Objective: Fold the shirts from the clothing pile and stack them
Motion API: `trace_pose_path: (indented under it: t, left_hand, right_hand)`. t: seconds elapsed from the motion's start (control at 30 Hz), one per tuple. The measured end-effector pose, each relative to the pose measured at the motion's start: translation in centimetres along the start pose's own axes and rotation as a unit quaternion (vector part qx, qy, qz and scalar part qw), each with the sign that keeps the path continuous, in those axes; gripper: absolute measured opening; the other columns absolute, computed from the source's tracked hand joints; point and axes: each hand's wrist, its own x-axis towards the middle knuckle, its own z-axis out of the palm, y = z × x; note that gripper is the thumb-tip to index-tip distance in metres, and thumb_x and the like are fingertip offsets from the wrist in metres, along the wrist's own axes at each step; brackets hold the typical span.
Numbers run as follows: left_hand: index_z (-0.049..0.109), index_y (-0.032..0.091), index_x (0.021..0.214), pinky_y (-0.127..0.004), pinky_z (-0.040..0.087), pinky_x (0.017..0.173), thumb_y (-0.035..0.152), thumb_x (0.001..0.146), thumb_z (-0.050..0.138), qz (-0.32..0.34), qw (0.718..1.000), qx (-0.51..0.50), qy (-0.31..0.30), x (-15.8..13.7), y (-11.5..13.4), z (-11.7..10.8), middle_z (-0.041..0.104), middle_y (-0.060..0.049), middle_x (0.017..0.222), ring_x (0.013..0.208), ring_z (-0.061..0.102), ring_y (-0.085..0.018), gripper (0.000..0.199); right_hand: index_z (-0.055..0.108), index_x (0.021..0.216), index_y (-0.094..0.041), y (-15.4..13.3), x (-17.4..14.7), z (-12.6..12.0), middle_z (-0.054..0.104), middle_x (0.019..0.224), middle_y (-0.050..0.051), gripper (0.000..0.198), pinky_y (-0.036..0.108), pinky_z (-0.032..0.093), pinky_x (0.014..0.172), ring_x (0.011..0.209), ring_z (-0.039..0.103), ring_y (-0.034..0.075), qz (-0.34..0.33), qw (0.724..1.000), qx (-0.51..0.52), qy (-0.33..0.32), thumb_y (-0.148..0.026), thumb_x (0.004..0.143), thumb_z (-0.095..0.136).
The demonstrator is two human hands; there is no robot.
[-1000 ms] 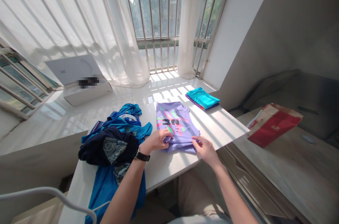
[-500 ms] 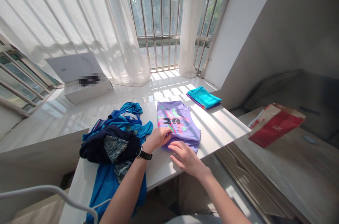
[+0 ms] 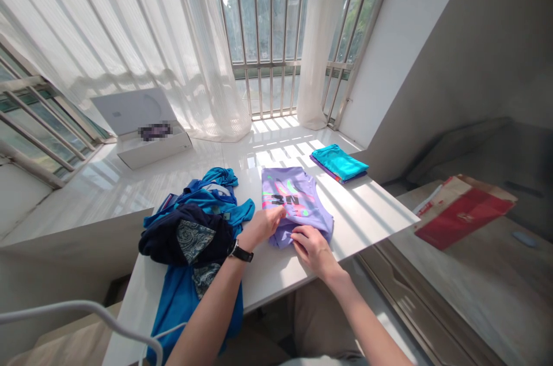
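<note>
A purple sleeveless top (image 3: 317, 213) with a bright print and black letters lies partly folded on the white table. My left hand (image 3: 262, 224), a black watch on its wrist, is closed on the cloth near the top's left side. My right hand (image 3: 314, 246) pinches the near edge, where the fabric is bunched between the two hands. The fingertips are partly hidden against the cloth. Left of my hands is a loose heap of blue and navy clothes (image 3: 190, 233), part of it hanging over the table's front edge.
A folded turquoise and purple stack of clothes (image 3: 339, 162) lies at the table's back right. An open white box (image 3: 155, 150) stands on the window ledge. A red and tan paper bag (image 3: 462, 213) is on a surface to the right. A white cable (image 3: 86, 305) crosses the lower left.
My right hand has closed on the near edge of the top, its fingers drawn together. The left hand stays on the cloth. The whole view has shifted slightly.
</note>
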Motion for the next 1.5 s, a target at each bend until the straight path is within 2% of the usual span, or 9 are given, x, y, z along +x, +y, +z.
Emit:
trace_pose_path:
  t: [0.13,0.27,0.37,0.5,0.63,0.87,1.03,1.2,1.5]
  left_hand:
    - [0.066,0.020,0.083,-0.024,0.046,0.069,0.004,0.091,0.045,0.033,0.999,-0.022,-0.037,-0.1,0.4,-0.4,0.068,-0.002,0.090,0.075,0.063,-0.015,0.027]
    - [0.071,0.020,0.091,-0.028,0.050,0.076,0.028,0.092,0.065,0.056,0.997,-0.013,-0.054,-0.1,0.8,-0.6,0.069,-0.005,0.088,0.084,0.065,-0.020,0.011]
    - [0.071,0.019,0.093,-0.029,0.051,0.076,0.044,0.087,0.074,0.068,0.996,-0.001,-0.060,-0.1,0.8,-0.6,0.069,-0.006,0.089,0.085,0.065,-0.022,0.026]
    - [0.071,0.017,0.083,-0.027,0.048,0.068,0.024,0.090,0.066,0.046,0.998,0.025,-0.036,0.0,0.8,-0.7,0.068,-0.005,0.082,0.076,0.063,-0.019,0.011]
    - [0.071,0.018,0.083,-0.024,0.045,0.065,0.011,0.088,0.061,0.038,0.999,0.017,-0.028,0.0,1.0,-1.3,0.068,-0.003,0.084,0.071,0.060,-0.015,0.013]
    - [0.069,0.019,0.089,-0.025,0.045,0.068,0.005,0.085,0.061,0.016,0.999,0.028,-0.044,-0.3,0.5,-1.2,0.068,-0.002,0.086,0.078,0.061,-0.017,0.016]
    - [0.069,0.019,0.093,-0.025,0.047,0.073,0.001,0.082,0.056,0.017,0.998,-0.052,-0.031,-0.2,0.5,-1.0,0.068,-0.002,0.091,0.084,0.062,-0.017,0.025]
    - [0.070,0.017,0.093,-0.024,0.048,0.073,-0.003,0.077,0.054,0.000,0.990,-0.139,-0.036,0.2,0.8,-2.0,0.069,-0.003,0.090,0.081,0.062,-0.015,0.030]
    - [0.069,0.016,0.102,-0.022,0.049,0.069,0.007,0.078,0.061,-0.045,0.970,-0.229,-0.070,-0.1,1.0,-2.9,0.070,-0.002,0.086,0.080,0.064,-0.015,0.027]
  right_hand:
    - [0.070,0.107,-0.023,-0.5,0.9,0.0,0.073,0.100,0.008,0.024,0.039,0.055,0.085,0.092,0.068,0.023,0.035,0.999,0.012,-0.016,-0.018,0.100,0.048]
    - [0.071,0.102,-0.023,-0.5,1.6,0.4,0.071,0.092,0.007,0.025,0.036,0.051,0.081,0.086,0.066,0.022,0.066,0.998,-0.005,-0.016,-0.021,0.102,0.046]
    - [0.072,0.095,-0.023,-0.5,2.0,0.8,0.070,0.086,0.006,0.027,0.033,0.048,0.077,0.082,0.064,0.022,0.087,0.996,-0.032,-0.017,-0.022,0.102,0.046]
    - [0.070,0.096,-0.022,-0.3,2.3,1.5,0.072,0.087,0.005,0.020,0.032,0.047,0.076,0.082,0.066,0.022,0.114,0.993,-0.043,-0.002,-0.024,0.100,0.051]
    - [0.067,0.096,-0.022,-0.2,2.5,1.7,0.071,0.086,0.003,0.011,0.031,0.047,0.074,0.079,0.065,0.021,0.128,0.991,-0.025,0.010,-0.020,0.096,0.056]
    - [0.071,0.095,-0.024,-1.0,1.9,1.9,0.068,0.099,0.007,0.019,0.038,0.048,0.083,0.093,0.059,0.024,0.029,0.995,-0.079,0.062,-0.012,0.094,0.056]
    - [0.070,0.107,-0.023,-2.1,1.3,2.3,0.068,0.099,0.005,0.024,0.035,0.050,0.082,0.091,0.059,0.022,-0.010,0.998,-0.064,-0.019,-0.013,0.096,0.052]
    - [0.064,0.134,-0.024,-3.2,1.4,2.1,0.066,0.110,0.009,0.037,0.039,0.050,0.085,0.097,0.059,0.025,0.021,0.987,-0.120,-0.100,-0.023,0.098,0.056]
    - [0.070,0.118,-0.017,-4.8,2.2,2.5,0.067,0.111,0.015,0.028,0.046,0.052,0.090,0.102,0.062,0.032,0.090,0.972,-0.175,-0.127,-0.031,0.095,0.061]
